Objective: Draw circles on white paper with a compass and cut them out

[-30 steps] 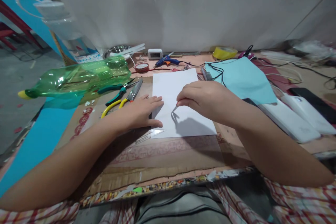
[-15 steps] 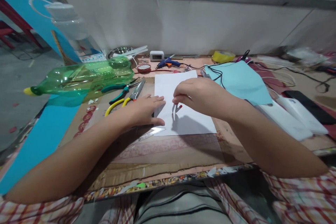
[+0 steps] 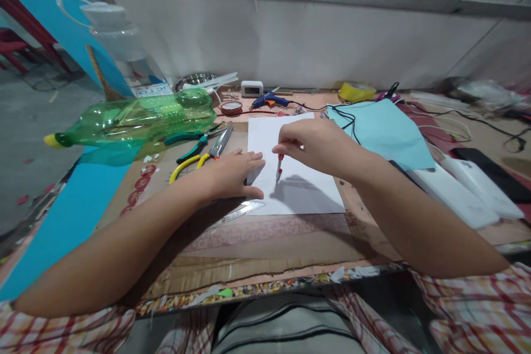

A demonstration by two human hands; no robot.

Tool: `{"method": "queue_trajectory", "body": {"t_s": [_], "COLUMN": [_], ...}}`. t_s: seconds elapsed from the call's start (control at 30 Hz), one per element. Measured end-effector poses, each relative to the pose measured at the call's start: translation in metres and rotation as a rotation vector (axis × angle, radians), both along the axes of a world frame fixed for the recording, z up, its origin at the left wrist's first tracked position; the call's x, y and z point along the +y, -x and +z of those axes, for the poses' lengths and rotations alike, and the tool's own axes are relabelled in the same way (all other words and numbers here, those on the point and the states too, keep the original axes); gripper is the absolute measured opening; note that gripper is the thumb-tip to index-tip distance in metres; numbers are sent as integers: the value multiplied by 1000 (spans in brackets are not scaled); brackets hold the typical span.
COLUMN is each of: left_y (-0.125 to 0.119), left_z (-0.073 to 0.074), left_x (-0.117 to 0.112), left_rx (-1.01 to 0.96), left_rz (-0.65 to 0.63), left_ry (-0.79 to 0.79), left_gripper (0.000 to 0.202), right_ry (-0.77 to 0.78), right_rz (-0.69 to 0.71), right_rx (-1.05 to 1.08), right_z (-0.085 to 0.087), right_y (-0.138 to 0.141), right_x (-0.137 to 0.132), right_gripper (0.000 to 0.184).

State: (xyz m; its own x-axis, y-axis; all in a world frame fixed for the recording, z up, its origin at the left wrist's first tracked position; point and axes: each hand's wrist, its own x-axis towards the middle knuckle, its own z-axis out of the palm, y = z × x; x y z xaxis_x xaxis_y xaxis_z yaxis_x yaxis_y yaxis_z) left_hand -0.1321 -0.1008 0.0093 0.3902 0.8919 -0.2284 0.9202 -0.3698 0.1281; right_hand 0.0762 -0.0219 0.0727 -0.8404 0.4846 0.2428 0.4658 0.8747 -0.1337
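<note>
A white sheet of paper (image 3: 315, 199) lies on the cardboard-covered table before me. My right hand (image 3: 309, 135) pinches the top of a small drawing compass (image 3: 279, 170), metal with red parts. The compass stands nearly upright, its points down at the sheet, and its head is hidden by my fingers. My left hand (image 3: 234, 174) rests flat with spread fingers on the paper's left edge. A clear ruler (image 3: 244, 209) lies partly under the sheet's lower left corner. Beside my left hand are yellow-handled scissors (image 3: 185, 167) and green-handled pliers (image 3: 193, 146).
A green plastic bottle (image 3: 141, 119) lies at the left, with a clear water jug (image 3: 128, 50) behind it. At the back are a blue glue gun (image 3: 269, 100) and yellow tape (image 3: 357, 92). Light-blue paper (image 3: 385, 133), white boxes (image 3: 456, 193) and a black phone (image 3: 498, 174) sit right.
The compass has turned in my right fingers, so its legs now line up and its red part faces me. My left hand stays flat on the paper. The view has shifted slightly.
</note>
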Motion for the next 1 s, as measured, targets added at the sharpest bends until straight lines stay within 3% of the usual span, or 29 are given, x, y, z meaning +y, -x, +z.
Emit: {"method": "queue_trajectory", "body": {"t_s": [0.47,0.67,1.0], "left_y": [3,8,7], "left_z": [-6,-12,-9], "left_x": [3,3,2], "left_rx": [-22,-59,-8], "left_rz": [25,6,-8], "left_ry": [30,-14,-10], "left_gripper": [89,87,86], "right_ry": [-140,-178,-221], "right_rz": [-63,-85,-59], "right_rx": [51,52,-25], "right_z": [-10,-11,-9], "right_y": [-9,-16,-24], "right_x": [7,0,-12], "right_gripper": [36,40,46]}}
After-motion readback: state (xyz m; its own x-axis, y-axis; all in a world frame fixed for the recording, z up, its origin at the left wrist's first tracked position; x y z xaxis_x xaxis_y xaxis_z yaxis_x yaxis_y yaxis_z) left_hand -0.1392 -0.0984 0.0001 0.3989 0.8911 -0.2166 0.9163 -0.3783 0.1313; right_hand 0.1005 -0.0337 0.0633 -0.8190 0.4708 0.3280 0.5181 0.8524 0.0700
